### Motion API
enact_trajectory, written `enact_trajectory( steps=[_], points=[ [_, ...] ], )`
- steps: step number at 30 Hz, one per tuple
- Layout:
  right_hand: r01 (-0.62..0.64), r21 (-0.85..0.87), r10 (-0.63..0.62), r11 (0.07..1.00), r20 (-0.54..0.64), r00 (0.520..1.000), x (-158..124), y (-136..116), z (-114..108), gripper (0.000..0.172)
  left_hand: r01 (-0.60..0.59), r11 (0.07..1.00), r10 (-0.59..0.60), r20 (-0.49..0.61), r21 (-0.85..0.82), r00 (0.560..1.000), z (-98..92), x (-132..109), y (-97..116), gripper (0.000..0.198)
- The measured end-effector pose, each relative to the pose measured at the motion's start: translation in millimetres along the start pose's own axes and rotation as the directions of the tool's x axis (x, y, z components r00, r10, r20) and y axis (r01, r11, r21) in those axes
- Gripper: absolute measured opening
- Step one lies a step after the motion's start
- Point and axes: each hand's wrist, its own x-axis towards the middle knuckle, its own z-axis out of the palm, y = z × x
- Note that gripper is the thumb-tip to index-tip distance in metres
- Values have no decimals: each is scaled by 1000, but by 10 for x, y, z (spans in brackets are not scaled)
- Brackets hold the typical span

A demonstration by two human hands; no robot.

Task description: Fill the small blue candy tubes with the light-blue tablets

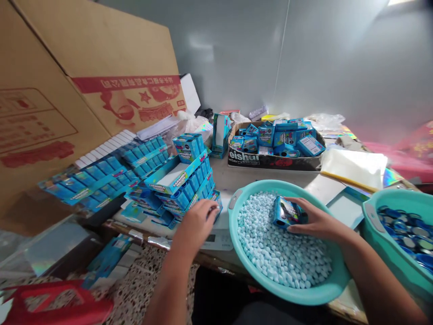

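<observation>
My right hand (309, 219) grips a small blue candy box (287, 212), fingers on top and thumb below. It is tilted low over pale blue candies (270, 243) in a turquoise basin (291, 295). My left hand (199, 219) is closed, its fingers curled in front of another blue candy box (217, 201); the fingertips are partly hidden, so what they hold cannot be made out. Under and beside that hand lies a flat grey scale (218, 241). To its left rise stacked display trays (182, 180) filled with blue boxes, with one box (188, 146) on top.
A cardboard tray (274, 162) of loose blue boxes stands behind the basin. Another turquoise basin (375, 225) at right holds blue and silvery pieces. More filled trays (98, 183) lie by the large carton (142, 58). A red stool (61, 302) is at lower left.
</observation>
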Motion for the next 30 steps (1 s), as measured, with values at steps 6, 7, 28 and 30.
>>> enact_trajectory(
  steps=[6,7,28,30],
  points=[
    [-41,43,42,998,-9,999,-5,0,-1,109,115,986,-108,-55,123,993,-250,94,-209,15],
    [-49,44,49,998,-12,999,-5,3,2,112,115,984,-110,-42,137,993,-245,113,-196,16],
    [-2,41,2,999,-10,1000,-12,-5,1,105,45,992,-48,22,121,999,-74,220,-248,27],
    [-3,42,4,999,-9,1000,-12,-9,2,105,24,989,-20,-28,143,999,-70,203,-195,26]
  ],
)
